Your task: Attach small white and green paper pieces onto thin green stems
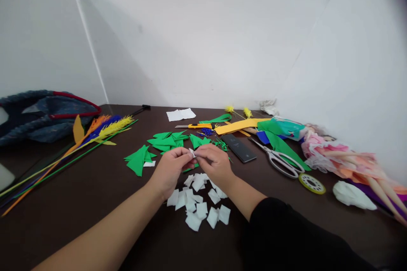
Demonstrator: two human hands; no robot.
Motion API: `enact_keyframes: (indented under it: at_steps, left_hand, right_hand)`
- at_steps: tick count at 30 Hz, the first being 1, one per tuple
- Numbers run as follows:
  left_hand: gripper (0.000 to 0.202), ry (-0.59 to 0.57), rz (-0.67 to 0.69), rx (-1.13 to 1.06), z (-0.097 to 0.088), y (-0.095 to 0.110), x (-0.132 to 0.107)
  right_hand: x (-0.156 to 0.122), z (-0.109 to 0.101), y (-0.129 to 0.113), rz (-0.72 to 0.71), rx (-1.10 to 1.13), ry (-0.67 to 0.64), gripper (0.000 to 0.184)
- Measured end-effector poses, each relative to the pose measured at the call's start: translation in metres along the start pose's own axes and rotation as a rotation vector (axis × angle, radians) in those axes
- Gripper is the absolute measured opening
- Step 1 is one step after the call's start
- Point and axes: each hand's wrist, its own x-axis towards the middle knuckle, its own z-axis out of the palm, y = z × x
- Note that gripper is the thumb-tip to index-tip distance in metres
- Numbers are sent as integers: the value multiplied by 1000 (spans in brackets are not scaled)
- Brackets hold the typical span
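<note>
You are pinching a small, twisted white paper piece point(192, 152) between the fingertips of your left hand point(174, 166) and right hand point(216, 165), beyond square white paper scraps point(190, 201). Pointed green paper pieces point(165, 140) are crowding ahead; dark brown tabletop point(108, 186) is stretching left toward long, fuzzy-tipped coloured stems point(115, 128), its far edge meeting the white wall point(203, 51).

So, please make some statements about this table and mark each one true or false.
The left hand and the right hand both touch one small white piece. True.
The scissors lie between the phone and the tape roll. True.
The scissors have red handles. False: they are pale.
Most white squares lie nearer the person than the green pieces. True.
The phone stands on its edge. False: it lies flat.
</note>
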Motion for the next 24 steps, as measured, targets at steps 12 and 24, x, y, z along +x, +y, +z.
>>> enact_keyframes:
  at_steps: [12, 24]
  left_hand:
    - [10, -16, 203, 345, 0, -6, 3]
    - [17, -43, 144, 263, -4, -7, 0]
  right_hand:
    - [1, -2, -4, 162, 50, -22, 10]
    - [0, -2, -6, 147, 0, -72, 11]
